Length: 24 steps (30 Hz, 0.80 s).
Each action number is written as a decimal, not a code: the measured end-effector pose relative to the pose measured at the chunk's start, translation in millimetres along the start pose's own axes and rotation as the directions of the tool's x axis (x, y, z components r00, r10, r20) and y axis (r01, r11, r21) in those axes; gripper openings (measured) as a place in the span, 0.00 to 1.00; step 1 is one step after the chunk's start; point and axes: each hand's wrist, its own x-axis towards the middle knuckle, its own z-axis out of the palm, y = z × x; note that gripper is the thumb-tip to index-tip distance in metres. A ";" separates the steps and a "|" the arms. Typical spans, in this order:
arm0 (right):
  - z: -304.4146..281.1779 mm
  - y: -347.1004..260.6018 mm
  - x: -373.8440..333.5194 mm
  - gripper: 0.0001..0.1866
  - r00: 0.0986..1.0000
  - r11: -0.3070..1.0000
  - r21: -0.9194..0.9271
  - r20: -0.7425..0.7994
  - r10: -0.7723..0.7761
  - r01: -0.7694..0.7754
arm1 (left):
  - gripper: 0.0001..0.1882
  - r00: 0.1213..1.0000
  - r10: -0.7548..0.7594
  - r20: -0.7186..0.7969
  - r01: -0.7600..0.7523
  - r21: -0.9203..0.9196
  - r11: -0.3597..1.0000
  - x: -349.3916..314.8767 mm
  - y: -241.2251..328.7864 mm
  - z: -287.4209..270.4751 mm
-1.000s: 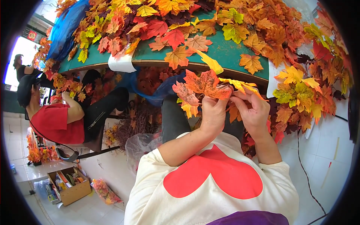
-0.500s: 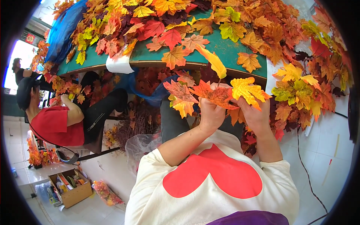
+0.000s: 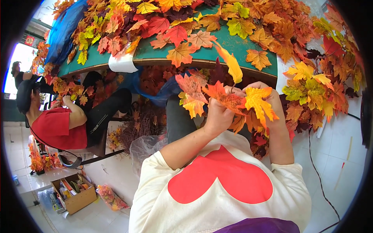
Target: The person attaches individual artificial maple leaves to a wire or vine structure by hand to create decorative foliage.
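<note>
Seen from the head camera, looking down: a person in a cream top with a large red heart shape holds both hands raised together in front of a green table (image 3: pixel 233 46). The left hand (image 3: pixel 218 114) is closed around a bunch of orange artificial maple leaves (image 3: pixel 206 95). The right hand (image 3: pixel 272 103), just beside it and touching the same bunch, pinches a yellow leaf (image 3: pixel 258 101). Loose autumn leaves (image 3: pixel 171 23) cover the tabletop. On the left, another person in a red shirt (image 3: pixel 58 130) sits low; a cardboard box (image 3: pixel 75 193) stands on the floor.
</note>
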 end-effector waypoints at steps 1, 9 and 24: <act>-1.7 1.5 2.7 0.18 1.000 0.999 0.028 0.006 -0.022 0.022 | 0.07 0.999 -0.043 0.016 0.044 -0.061 0.997 0.1 -0.9 -0.1; 12.1 -1.0 5.4 0.15 0.998 0.975 -0.220 -0.045 -0.041 0.030 | 0.05 0.877 -0.479 0.012 0.421 -0.496 0.759 0.1 -8.1 6.0; 23.2 9.4 -6.4 0.09 0.921 0.782 -0.582 -0.135 -0.365 0.225 | 0.06 0.943 -0.332 -0.038 0.313 -0.245 0.918 2.4 -10.8 8.4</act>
